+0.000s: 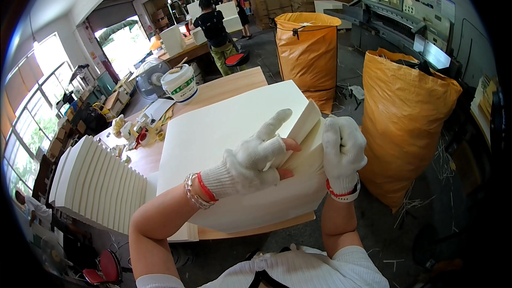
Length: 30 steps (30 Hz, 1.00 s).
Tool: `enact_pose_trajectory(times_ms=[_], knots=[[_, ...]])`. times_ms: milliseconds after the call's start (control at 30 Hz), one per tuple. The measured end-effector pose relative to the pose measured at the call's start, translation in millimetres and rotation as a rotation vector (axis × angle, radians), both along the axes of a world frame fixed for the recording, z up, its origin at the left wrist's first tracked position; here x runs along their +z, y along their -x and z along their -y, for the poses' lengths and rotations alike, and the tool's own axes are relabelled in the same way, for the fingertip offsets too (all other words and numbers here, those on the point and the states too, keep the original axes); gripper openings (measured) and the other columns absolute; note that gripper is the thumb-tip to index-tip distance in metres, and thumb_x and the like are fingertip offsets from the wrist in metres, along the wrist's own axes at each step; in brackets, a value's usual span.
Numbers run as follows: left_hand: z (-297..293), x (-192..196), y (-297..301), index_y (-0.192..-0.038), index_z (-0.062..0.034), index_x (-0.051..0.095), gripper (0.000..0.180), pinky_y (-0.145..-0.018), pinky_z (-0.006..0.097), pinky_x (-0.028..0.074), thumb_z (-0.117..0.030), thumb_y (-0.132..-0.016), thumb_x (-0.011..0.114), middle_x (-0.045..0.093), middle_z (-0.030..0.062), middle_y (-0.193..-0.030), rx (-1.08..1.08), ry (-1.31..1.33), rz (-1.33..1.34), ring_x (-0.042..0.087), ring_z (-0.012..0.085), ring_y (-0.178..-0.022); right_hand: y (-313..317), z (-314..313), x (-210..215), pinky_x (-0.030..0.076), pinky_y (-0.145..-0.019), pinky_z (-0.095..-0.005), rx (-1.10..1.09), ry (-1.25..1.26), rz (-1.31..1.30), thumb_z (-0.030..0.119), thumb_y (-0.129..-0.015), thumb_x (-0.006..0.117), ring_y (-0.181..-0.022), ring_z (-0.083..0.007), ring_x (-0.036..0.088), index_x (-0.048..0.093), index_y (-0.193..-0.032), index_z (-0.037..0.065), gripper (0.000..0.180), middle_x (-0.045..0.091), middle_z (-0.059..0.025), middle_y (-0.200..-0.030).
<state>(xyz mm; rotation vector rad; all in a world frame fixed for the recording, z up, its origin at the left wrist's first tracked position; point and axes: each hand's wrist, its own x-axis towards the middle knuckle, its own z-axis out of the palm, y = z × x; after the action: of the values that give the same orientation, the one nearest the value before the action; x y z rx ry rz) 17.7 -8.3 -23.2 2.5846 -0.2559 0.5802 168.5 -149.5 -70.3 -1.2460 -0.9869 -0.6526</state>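
A thick stack of large white paper sheets (208, 122) lies in front of me, its right-hand part bent upward and curved. My left hand (253, 160), in a white knitted glove with two bare fingertips, rests on the stack beside this bend. Its fingers are spread, with the bare tips against the curved sheets. My right hand (344, 146), also gloved, is closed at the right edge of the lifted sheets, gripping them. The fingertips of that hand are hidden.
On the wooden table (242, 81) are a white bucket (179, 82), tape rolls and small bottles. Stepped white stacks (101, 184) stand at left. Orange sacks (408, 128) stand at right, a cutting machine (405, 16) behind. A fan (152, 78) and two people are farther back.
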Motion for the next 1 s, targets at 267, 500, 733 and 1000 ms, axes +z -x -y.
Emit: enact_pose_trajectory(times_ms=[267, 500, 733, 1000], knots=[[-1.2, 3.7, -2.1, -0.107, -0.0075, 0.065, 0.033, -0.087, 0.038, 0.054, 0.005, -0.079, 0.076, 0.054, 0.0249, -0.14, -0.077, -0.085, -0.06, 0.063, 0.0396, -0.115, 0.6, 1.1, 2.4, 0.049, -0.067, -0.039, 0.026, 0.027, -0.011, -0.001, -0.09, 0.064, -0.059, -0.0266, 0.05, 0.058, -0.076, -0.003, 0.015, 0.05, -0.0099, -0.063], [1.7, 3.8, 1.7, -0.114, -0.0107, 0.066, 0.038, -0.097, 0.042, 0.051, -0.004, -0.078, 0.077, 0.043, 0.0249, -0.151, 0.0, 0.024, -0.079, 0.057, 0.0433, -0.125, 0.4, 1.3, 0.9, 0.049, -0.067, -0.0393, 0.003, 0.025, -0.026, -0.002, -0.09, 0.061, -0.058, -0.0276, 0.049, 0.058, -0.077, -0.003, 0.014, 0.048, -0.0113, -0.063], [-3.0, 2.9, -0.1, -0.117, -0.0081, 0.068, 0.045, -0.091, 0.038, 0.054, -0.004, -0.075, 0.083, 0.042, 0.0235, -0.153, -0.049, -0.067, -0.045, 0.064, 0.0365, -0.117, -1.2, 3.0, 1.1, 0.049, -0.067, -0.0393, 0.066, 0.005, -0.008, -0.001, -0.09, 0.062, -0.058, -0.0273, 0.049, 0.056, -0.074, -0.002, 0.018, 0.048, -0.0111, -0.062], [-17.1, -22.6, -3.0, -0.14, -0.0274, 0.054, 0.075, -0.094, 0.042, 0.053, 0.003, -0.076, 0.081, 0.033, 0.0297, -0.156, -0.159, 0.049, 0.086, 0.061, 0.0367, -0.123, -1.2, -1.3, -2.6, 0.048, -0.066, -0.0407, 0.009, -0.007, -0.039, 0.0, -0.092, 0.063, -0.058, -0.0262, 0.05, 0.056, -0.073, -0.002, 0.021, 0.05, -0.0103, -0.063]])
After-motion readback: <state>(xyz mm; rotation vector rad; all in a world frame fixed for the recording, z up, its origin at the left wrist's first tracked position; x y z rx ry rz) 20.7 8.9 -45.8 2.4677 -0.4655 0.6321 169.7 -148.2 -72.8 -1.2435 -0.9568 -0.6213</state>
